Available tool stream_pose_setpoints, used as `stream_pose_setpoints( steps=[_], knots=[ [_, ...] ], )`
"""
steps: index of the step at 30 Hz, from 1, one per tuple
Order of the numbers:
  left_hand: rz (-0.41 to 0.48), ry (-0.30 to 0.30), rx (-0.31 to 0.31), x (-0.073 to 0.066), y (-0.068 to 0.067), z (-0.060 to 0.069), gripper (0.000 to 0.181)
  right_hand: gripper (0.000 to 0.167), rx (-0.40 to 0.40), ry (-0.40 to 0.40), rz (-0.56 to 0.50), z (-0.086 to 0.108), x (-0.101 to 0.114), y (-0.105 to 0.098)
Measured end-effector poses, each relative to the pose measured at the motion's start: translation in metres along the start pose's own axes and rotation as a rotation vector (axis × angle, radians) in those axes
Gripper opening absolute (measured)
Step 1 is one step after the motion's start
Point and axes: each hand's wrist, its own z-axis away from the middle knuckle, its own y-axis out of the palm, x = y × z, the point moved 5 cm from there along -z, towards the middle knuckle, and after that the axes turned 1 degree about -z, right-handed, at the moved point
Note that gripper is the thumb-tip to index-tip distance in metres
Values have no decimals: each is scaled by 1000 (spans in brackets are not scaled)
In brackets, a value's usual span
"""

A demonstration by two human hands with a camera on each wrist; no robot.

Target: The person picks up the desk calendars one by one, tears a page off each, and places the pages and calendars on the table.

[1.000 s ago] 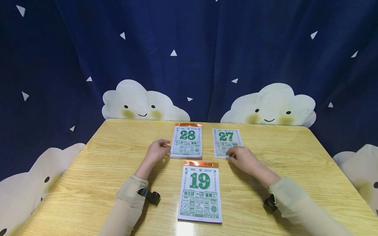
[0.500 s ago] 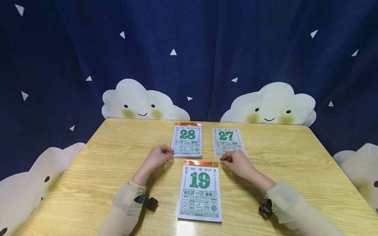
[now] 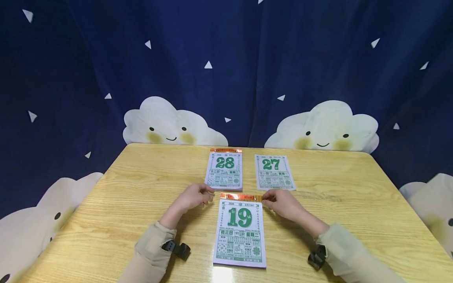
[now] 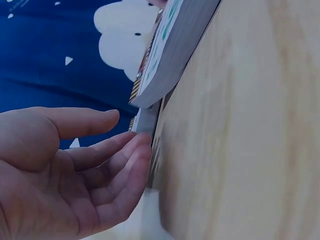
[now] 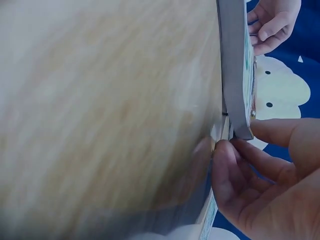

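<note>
A thick tear-off calendar showing a green 19 lies flat on the wooden table, its orange header strip away from me. At its top right corner my right hand pinches the edge; in the right wrist view the thumb is on the upper face and the index finger is at the underside. My left hand hovers just left of the top left corner, apart from it. In the left wrist view its thumb and loosely bent fingers hold nothing.
Behind the 19 calendar lies a second calendar showing 28, also with an orange header. To its right is a page showing 27, without a header strip. A dark blue curtain with clouds hangs past the table's far edge.
My right hand has left the 27 page and come nearer me, to the 19 calendar's top right corner. My left hand has moved from the 28 calendar toward the 19 calendar's top left.
</note>
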Motion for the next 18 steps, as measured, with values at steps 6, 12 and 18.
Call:
stream_pose_setpoints(
  steps=[6,12,18],
  knots=[
    [-37,3,41,-1,12,2,30,29,-6,22,8,7,4,4],
    [-101,17,49,-3,21,3,35,36,-1,38,39,13,8,8],
    [-137,37,39,-3,23,3,36,37,-24,44,25,17,8,10]
  ],
)
